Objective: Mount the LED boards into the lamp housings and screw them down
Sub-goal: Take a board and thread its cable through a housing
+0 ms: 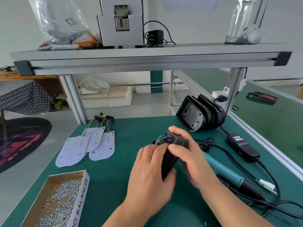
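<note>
Well, both hands are on one black lamp housing (169, 163), held on edge just above the green tabletop (114, 177), near its middle. The left hand (152, 171) has its grip closed round the near end of the housing, with the fingers curled over its left side. The right hand (188, 154) grips the far end, fingers wrapped over the top. A bunch of coloured wires (161, 138) pokes out at the far end, between the two hands. Whether a board sits inside I cannot tell, as the hands are blurred and cover most of it.

Off to the left, the LED boards (91, 145) lie flat on the tabletop, fanned out and overlapping, their wires trailing toward the back edge. A stack of spare housings (196, 113) stands on edge at the back right, beside the frame post. At the near left corner sits a cardboard box (82, 190) full of small screws (62, 200). A teal electric screwdriver (221, 167) lies on the tabletop just beside the right forearm, partly hidden by it. A black power adapter (242, 146) lies further right among looping cables.
</note>
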{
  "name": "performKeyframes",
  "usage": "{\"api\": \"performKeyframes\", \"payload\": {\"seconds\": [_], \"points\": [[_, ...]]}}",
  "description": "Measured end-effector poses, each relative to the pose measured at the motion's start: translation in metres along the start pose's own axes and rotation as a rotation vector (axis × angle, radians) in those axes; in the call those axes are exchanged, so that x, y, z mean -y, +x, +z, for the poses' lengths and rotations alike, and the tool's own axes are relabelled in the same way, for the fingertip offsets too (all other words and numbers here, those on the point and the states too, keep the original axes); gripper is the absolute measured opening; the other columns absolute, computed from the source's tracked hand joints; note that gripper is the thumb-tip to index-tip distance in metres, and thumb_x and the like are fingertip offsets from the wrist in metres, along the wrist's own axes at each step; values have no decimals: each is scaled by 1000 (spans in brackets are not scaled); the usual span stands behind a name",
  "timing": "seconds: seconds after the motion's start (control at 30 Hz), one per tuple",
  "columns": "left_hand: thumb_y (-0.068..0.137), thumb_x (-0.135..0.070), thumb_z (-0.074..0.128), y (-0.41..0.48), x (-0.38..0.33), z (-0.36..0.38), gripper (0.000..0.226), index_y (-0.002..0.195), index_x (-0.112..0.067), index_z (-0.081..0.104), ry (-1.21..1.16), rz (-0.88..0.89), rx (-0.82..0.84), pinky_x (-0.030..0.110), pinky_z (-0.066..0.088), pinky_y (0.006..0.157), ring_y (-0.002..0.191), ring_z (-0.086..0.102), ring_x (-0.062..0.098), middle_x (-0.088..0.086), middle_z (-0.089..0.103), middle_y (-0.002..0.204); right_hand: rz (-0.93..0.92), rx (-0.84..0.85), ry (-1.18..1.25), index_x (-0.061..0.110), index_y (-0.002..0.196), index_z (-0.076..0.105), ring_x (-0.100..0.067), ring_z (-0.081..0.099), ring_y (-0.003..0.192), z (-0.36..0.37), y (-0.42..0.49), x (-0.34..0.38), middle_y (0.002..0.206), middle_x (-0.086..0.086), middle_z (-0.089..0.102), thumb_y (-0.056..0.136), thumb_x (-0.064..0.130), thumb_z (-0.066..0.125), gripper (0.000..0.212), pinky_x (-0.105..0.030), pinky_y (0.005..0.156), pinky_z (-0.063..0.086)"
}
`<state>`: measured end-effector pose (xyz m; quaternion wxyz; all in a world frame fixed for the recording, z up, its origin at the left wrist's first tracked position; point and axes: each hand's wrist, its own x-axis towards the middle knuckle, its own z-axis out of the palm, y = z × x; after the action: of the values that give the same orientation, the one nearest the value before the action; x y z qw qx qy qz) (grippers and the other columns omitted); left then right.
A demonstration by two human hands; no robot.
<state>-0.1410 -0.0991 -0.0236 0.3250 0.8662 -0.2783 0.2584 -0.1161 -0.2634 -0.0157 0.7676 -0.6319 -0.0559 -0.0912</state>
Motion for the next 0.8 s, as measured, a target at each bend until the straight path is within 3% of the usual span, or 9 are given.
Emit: {"api": "performKeyframes", "payload": {"seconds": [0.07,0.1,0.2,0.3,0.4,0.47,0.53,0.7,0.8], "points": [[97,-49,62,-2,-4,1,46,137,-25,58,-149,-15,41,25,45,100,117,53,10,-15,55,127,38,-12,171,24,129,71,-38,66,117,-5,2,0,127,-16,71,72,37,77,59,-52,107,50],[101,-50,56,-2,-5,1,39,132,-26,60,-222,-63,2,28,47,98,117,56,11,-17,55,124,59,-20,234,18,130,69,-40,66,111,-6,3,0,122,-21,70,72,38,75,62,-53,103,51],[97,-44,59,1,6,2,25,121,-40,56,-356,-351,-159,26,48,94,115,57,14,-22,55,119,86,-87,287,5,135,63,-39,60,115,-9,5,1,134,-34,61,79,33,67,63,-61,112,44],[101,-33,69,4,24,6,28,125,-44,62,-590,-592,33,40,51,107,117,62,14,-21,66,121,101,-91,293,1,136,62,-39,65,116,-12,5,0,137,-32,63,86,31,57,59,-62,113,44],[104,-23,68,3,29,10,27,120,-44,69,-527,-547,109,36,48,109,119,62,4,-22,70,117,116,-50,338,0,132,62,-36,70,114,-14,6,0,132,-23,71,85,28,55,56,-52,103,54],[102,-16,70,6,32,8,29,108,-44,70,-513,-508,38,27,48,102,111,63,5,-18,69,110,129,-18,373,-1,130,62,-35,71,113,-15,7,-1,135,-21,70,83,26,55,54,-45,94,61],[100,-10,72,9,38,2,29,102,-39,72,-409,-390,-21,16,41,99,116,58,6,-18,61,113,154,18,393,2,123,66,-35,73,109,-14,6,-2,133,-23,70,83,25,55,47,-43,86,64],[98,-13,74,10,45,-7,23,100,-36,70,-324,-273,124,14,38,101,124,55,7,-24,65,115,152,-27,295,6,118,69,-39,70,113,-13,6,-7,136,-20,70,84,26,56,42,-54,100,55],[106,-25,65,6,44,-7,17,103,-41,61,-368,-317,195,16,42,91,113,59,6,-21,65,111,129,-24,265,9,114,72,-36,73,109,-14,7,-8,131,-20,72,84,27,58,37,-47,92,61]]}}
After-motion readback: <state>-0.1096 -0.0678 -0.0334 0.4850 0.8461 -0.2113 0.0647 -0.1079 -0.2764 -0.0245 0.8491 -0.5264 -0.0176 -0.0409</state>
